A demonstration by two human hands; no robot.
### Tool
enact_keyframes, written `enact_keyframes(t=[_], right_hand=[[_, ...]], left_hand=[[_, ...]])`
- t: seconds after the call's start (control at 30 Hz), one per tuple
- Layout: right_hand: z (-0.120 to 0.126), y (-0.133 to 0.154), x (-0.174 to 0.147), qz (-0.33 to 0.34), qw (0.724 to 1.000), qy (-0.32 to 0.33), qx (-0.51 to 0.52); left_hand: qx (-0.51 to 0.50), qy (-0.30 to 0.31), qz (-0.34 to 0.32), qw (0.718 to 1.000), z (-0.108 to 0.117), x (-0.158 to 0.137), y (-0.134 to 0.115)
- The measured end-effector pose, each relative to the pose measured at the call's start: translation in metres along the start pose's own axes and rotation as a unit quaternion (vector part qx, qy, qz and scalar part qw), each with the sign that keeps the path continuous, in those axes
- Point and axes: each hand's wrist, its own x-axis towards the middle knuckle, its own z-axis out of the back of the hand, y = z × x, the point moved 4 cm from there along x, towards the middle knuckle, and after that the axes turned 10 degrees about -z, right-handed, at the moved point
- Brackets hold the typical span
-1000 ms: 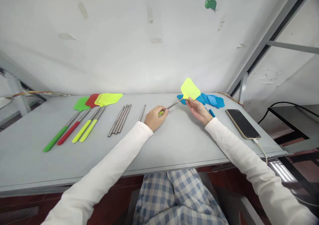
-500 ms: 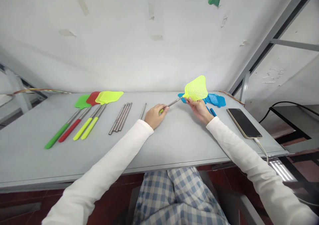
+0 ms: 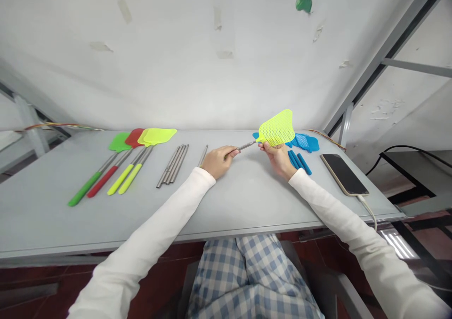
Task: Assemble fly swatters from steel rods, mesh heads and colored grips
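Between my two hands is a yellow fly swatter (image 3: 277, 127) with a perforated head and a thin metal rod. My left hand (image 3: 219, 161) is closed round the handle end, which it mostly hides. My right hand (image 3: 278, 158) pinches the base of the yellow head where it meets the rod. Behind and beside my right hand lie blue fly swatter heads (image 3: 306, 142) and blue grip sleeves (image 3: 299, 162). Left of my left hand are a single metal rod (image 3: 203, 155) and a group of metal rods (image 3: 173, 164).
Several fly swatters, a green one (image 3: 86, 188), a red one (image 3: 103, 181) and yellow ones (image 3: 130, 179), lie in a row on the left of the grey table (image 3: 240, 206). A smartphone (image 3: 344, 174) with a white cable lies at the right. The white wall (image 3: 197, 88) rises behind.
My right hand and the yellow head have shifted slightly left, closer to my left hand, so less of the rod shows. More of the blue grip sleeves is visible.
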Motion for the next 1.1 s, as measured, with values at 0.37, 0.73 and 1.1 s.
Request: enact_keyframes(t=[0.37, 0.73, 1.1], right_hand=[[0.0, -0.012, -0.01, -0.034, 0.999, 0.027, -0.025], [-0.003, -0.017, -0.011, -0.08, 0.975, 0.138, -0.154], [0.004, -0.009, -0.007, 0.059, 0.884, 0.093, -0.454]], left_hand=[[-0.002, -0.006, 0.011, 1.0, 0.005, -0.014, -0.008], [0.167, -0.079, 0.231, 0.955, 0.096, -0.064, 0.011], [0.288, -0.092, 0.361, 0.882, 0.135, -0.103, 0.084]])
